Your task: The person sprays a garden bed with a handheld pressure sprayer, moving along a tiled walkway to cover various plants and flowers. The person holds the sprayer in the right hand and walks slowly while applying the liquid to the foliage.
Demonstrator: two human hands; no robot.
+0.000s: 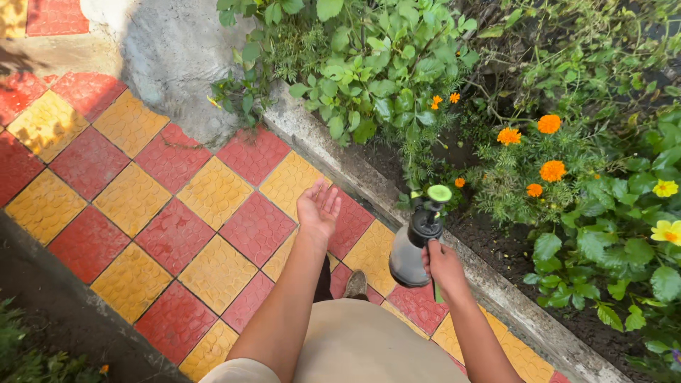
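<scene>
My right hand (444, 266) grips the handle of a grey pump spray bottle (413, 252) with a black head and a light green knob on top. The bottle hangs over the concrete kerb (333, 152) at the edge of a flower bed. My left hand (318, 207) is held out over the red and yellow paving (177, 206), palm up, fingers apart, holding nothing. Orange marigolds (552, 170) and yellow flowers (667, 230) grow in the bed just right of the bottle.
Leafy green plants (369, 64) fill the bed behind the kerb. A patch of bare grey concrete (177, 50) lies at the top left. A dark strip with low greenery (28, 354) borders the paving at the bottom left. My shoe (356, 285) shows below.
</scene>
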